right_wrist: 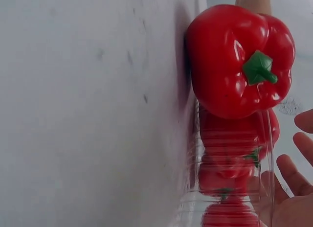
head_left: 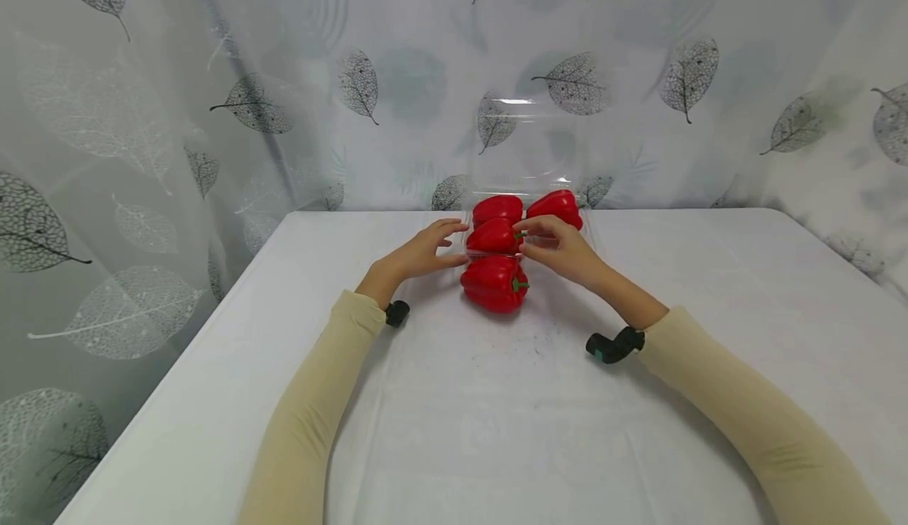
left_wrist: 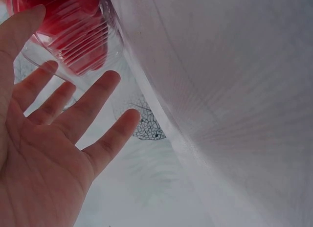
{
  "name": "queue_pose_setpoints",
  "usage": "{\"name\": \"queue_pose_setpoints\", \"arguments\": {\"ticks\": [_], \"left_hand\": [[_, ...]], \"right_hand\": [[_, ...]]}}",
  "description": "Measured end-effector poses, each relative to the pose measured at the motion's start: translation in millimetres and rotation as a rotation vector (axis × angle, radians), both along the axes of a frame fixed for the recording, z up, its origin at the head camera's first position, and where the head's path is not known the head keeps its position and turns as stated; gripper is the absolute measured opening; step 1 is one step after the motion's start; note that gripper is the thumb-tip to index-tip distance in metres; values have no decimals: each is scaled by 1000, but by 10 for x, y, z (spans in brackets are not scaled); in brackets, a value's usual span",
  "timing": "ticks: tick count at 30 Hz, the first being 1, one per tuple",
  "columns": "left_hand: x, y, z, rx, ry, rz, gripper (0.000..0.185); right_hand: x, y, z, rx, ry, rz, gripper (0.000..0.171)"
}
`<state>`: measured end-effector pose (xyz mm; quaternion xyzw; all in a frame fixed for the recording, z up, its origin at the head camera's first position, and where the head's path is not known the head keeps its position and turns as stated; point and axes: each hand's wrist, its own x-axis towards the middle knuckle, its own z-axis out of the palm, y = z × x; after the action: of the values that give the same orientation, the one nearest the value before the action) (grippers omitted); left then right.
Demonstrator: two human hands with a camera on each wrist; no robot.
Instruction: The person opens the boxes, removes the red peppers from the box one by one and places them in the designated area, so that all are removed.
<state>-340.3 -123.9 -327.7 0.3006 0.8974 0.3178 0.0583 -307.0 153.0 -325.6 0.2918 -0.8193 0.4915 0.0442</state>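
Three red bell peppers sit inside a clear plastic box (right_wrist: 188, 207); the nearest of them (head_left: 491, 236) lies on its side, its green stem to the right. Another red bell pepper (head_left: 491, 285) rests on the table just in front of the box. My left hand (head_left: 426, 251) is at the box's left side, fingers spread, as the left wrist view also shows. Over the right edge hovers my right hand (head_left: 560, 249), its fingertips right by the nearest pepper's stem. In the right wrist view its fingers are apart, with nothing gripped between them.
The box's clear lid (head_left: 528, 143) stands raised at the back, before a leaf-patterned curtain (head_left: 411, 28). A white cloth covers the table (head_left: 496, 422). Each wrist carries a small black device, and the box stands near the table's far edge.
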Motion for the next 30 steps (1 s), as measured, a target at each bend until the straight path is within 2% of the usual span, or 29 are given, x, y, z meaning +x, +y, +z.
{"name": "queue_pose_setpoints", "arguments": {"ticks": [8,20,30], "left_hand": [[4,0,-9,-6,-13,12,65],[-17,0,-10,-16,6,11,65],[-13,0,-7,-6,-5,8,65]], "right_hand": [[-108,25,41,80,7,48,44],[-200,12,133,189,-104,62,58],[-306,8,119,213,-172,66,62]]}}
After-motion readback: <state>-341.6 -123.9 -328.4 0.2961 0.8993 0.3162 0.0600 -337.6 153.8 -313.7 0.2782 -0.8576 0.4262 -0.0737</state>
